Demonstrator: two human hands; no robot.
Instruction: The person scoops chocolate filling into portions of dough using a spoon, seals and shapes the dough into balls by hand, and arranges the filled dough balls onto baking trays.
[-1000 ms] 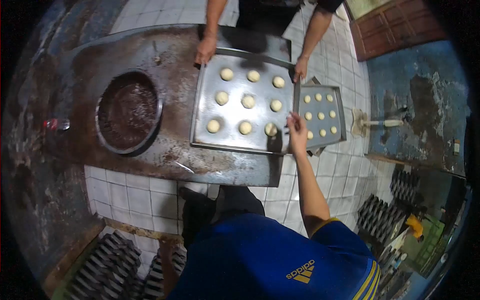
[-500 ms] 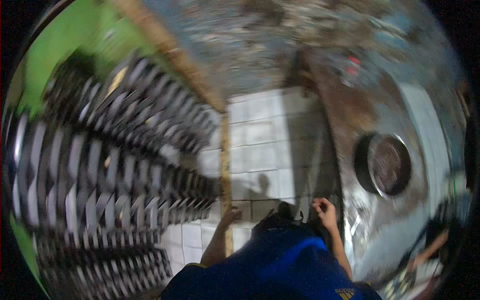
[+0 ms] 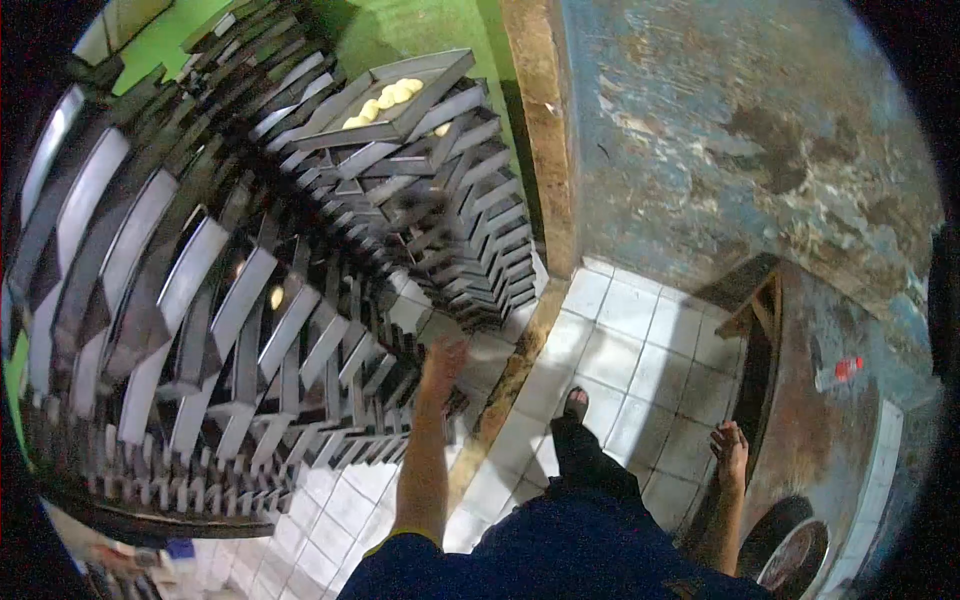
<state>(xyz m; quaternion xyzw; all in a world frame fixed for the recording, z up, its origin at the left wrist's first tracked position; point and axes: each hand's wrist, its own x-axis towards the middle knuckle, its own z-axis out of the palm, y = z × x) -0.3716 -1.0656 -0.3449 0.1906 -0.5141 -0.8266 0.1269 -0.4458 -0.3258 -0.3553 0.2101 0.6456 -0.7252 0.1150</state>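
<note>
My left hand (image 3: 445,365) reaches forward, open and slightly blurred, nearest to the tall stacks of metal baking trays (image 3: 240,320) on my left. It does not visibly hold anything. My right hand (image 3: 731,450) hangs low beside the worn table, with loosely bent fingers and nothing seen in them. Atop the farther stack, a rectangular baking tray (image 3: 345,105) carries a row of pale yellow dough pieces (image 3: 385,103). More pale pieces show between trays lower down. The trays are piled crosswise, so most of their contents are hidden.
A worn table (image 3: 810,400) runs along my right, bearing a round pan (image 3: 800,555) and a clear item with a red part (image 3: 848,370). A wooden post (image 3: 540,140) meets a peeling wall (image 3: 700,130) ahead. White tiles (image 3: 640,350) cover the floor, where my foot (image 3: 577,400) steps forward.
My view has swung left and come nearer the far tray stack, whose top tray now shows clearly. My left hand has risen forward. The round pan has shifted down toward the view's lower right.
</note>
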